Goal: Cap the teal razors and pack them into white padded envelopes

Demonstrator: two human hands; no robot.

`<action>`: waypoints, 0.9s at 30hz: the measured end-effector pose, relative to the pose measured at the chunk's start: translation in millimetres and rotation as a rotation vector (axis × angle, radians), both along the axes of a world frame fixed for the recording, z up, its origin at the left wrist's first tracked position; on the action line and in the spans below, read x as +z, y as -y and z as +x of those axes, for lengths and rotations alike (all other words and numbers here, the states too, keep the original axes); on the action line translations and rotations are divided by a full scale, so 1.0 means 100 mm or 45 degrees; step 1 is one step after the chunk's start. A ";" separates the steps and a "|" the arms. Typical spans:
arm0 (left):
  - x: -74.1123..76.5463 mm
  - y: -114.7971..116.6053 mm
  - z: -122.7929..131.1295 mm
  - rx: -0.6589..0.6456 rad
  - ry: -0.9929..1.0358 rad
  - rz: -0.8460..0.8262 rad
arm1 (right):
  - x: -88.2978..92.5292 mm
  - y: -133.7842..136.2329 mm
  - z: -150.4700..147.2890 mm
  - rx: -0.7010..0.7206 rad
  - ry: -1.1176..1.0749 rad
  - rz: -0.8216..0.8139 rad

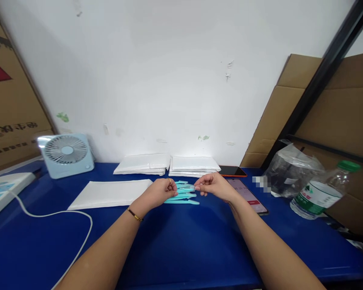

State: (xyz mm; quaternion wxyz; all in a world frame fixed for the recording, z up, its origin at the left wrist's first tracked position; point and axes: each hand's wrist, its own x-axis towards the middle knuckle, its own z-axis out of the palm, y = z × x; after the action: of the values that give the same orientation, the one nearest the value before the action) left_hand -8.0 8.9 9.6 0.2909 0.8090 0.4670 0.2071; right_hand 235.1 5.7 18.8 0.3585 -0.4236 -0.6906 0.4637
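Both my hands are together over a group of slim turquoise plastic sticks (183, 197) on the blue table. My left hand (160, 191) is closed, thumb and fingers pinched at the left end of one raised stick (186, 188). My right hand (211, 186) pinches the same stick at its other end, which looks pale and see-through. Several more sticks lie side by side beneath, tapered ends to the right; my left fingers hide their left ends. Just left of them lies a flat white padded envelope (109, 194), partly behind my left hand.
Two stacks of white envelopes (142, 164) (195, 164) stand against the wall. Phones (249, 197) (232, 171), a clear plastic bag (290, 169) and a green-capped bottle (317, 195) are right. Left are a blue fan (67, 155), a power strip (9, 191) and a white cable (89, 225).
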 end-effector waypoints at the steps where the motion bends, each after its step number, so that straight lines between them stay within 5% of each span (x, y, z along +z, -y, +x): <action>1: 0.00 0.00 0.00 -0.007 0.000 -0.003 | 0.01 0.00 -0.01 -0.007 0.005 0.004; 13: 0.01 0.04 0.07 -0.063 -0.026 0.092 | -0.15 0.00 -0.14 0.048 0.029 -0.002; 18: -0.13 0.00 0.03 0.014 -0.299 0.361 | -0.30 -0.07 -0.14 0.005 0.366 0.304; 21: -0.22 -0.07 -0.01 0.048 -0.494 0.331 | -0.37 -0.11 -0.11 0.006 0.629 0.528; 27: -0.20 -0.05 0.05 -0.110 -0.530 0.305 | -0.36 -0.11 -0.17 0.200 0.859 0.534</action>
State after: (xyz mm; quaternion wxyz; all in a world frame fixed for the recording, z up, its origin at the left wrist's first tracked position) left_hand -3.1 14.3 -10.7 0.0989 0.8821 0.4541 0.0773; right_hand 218.6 16.9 -17.6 0.1538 -0.4157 -0.8794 0.1738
